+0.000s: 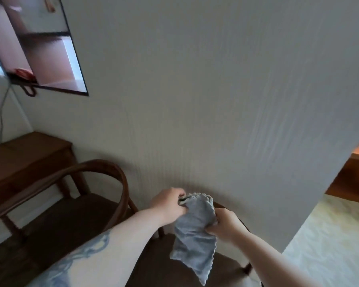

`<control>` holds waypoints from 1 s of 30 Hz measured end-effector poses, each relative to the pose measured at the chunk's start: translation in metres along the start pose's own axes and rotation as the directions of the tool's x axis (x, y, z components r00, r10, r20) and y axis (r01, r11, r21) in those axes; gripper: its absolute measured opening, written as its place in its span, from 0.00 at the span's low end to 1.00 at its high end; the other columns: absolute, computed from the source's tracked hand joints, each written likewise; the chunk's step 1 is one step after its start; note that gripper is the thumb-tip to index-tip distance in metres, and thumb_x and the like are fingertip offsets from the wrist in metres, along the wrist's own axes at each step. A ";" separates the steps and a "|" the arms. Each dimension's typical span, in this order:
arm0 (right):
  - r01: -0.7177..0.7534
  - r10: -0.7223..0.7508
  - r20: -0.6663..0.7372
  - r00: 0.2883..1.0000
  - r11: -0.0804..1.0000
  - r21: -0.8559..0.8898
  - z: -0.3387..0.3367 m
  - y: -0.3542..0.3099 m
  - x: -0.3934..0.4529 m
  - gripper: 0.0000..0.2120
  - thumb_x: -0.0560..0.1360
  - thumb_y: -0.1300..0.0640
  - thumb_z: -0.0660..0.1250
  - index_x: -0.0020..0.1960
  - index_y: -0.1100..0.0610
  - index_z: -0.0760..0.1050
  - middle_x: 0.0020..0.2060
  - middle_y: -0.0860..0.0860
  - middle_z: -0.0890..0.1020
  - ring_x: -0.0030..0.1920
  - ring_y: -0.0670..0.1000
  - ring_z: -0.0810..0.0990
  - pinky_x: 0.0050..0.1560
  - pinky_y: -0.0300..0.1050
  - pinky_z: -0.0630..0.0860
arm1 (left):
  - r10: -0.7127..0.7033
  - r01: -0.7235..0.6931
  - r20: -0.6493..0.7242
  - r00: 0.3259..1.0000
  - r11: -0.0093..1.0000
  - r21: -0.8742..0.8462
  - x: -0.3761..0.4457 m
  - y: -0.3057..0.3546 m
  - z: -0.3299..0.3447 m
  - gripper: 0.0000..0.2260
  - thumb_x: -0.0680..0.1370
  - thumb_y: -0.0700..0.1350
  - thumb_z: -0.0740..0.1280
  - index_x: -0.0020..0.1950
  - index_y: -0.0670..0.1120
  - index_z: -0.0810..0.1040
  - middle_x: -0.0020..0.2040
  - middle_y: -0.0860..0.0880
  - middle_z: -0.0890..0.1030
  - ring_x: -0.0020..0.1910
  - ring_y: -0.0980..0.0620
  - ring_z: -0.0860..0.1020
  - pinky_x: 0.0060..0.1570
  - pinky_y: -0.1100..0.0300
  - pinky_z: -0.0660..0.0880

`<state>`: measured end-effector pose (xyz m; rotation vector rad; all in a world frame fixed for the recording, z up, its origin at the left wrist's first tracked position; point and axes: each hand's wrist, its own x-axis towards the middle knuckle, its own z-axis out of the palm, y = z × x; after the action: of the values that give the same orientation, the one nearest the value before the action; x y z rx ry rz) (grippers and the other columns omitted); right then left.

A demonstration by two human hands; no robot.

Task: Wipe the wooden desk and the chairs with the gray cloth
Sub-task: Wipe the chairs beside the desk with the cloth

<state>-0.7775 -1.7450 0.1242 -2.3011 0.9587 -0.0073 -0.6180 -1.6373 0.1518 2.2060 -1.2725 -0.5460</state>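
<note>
Tattooed left forearm (pixel 95 251) runs up to the left hand (pixel 170 206), right hand (pixel 224 222) at 5 o'clock, both pinched closed on the gray cloth (pixel 193 235) hanging above the near chair (pixel 153 270); risk: regripping mid-air loosens a pinch, cloth drops.
</note>
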 end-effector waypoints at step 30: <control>0.909 -0.711 0.575 0.404 0.239 -0.342 0.355 -0.616 -0.158 0.11 0.74 0.59 0.65 0.56 0.50 0.75 0.45 0.47 0.79 0.44 0.49 0.79 0.43 0.43 0.79 | -0.922 0.844 -0.302 0.243 0.354 -0.403 -0.616 -0.370 -0.270 0.10 0.79 0.47 0.63 0.51 0.44 0.81 0.51 0.51 0.81 0.50 0.54 0.78 0.57 0.57 0.75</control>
<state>-0.4177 -1.1192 0.2222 -3.0191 -0.6989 0.2555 -0.5090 -0.8777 0.1806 2.5132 0.4623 -0.3805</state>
